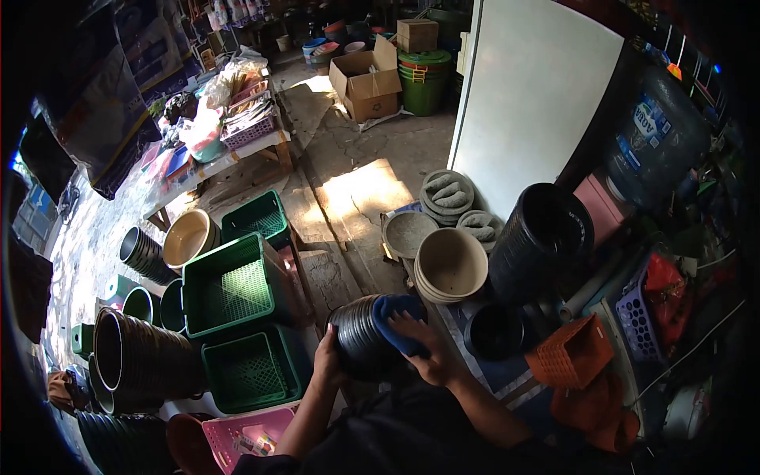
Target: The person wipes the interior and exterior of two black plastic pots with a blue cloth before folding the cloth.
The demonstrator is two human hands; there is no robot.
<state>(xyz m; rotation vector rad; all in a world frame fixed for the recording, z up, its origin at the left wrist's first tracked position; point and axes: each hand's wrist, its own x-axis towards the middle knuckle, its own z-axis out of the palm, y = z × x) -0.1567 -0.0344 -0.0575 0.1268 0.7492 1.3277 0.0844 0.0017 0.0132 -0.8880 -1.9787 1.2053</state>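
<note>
Two-handed hold on a black ridged container point(358, 334), steadied from its left with the left hand point(326, 358) curved around the side and overlaid at its right by a blue cloth point(406, 305) under the spread fingers of the right hand point(421, 342). Left of the grip, green baskets point(244, 291), and behind it to the left, a pink basket point(225, 440); to its right, a low black pot point(492, 332), then orange baskets point(576, 353) farther out. Ahead and slightly right, nested cream pots point(449, 267), with grey stone bowls point(410, 233) beyond.

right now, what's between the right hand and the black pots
In the head view, a blue cloth lies between the right hand and the stacked black pots.
</note>
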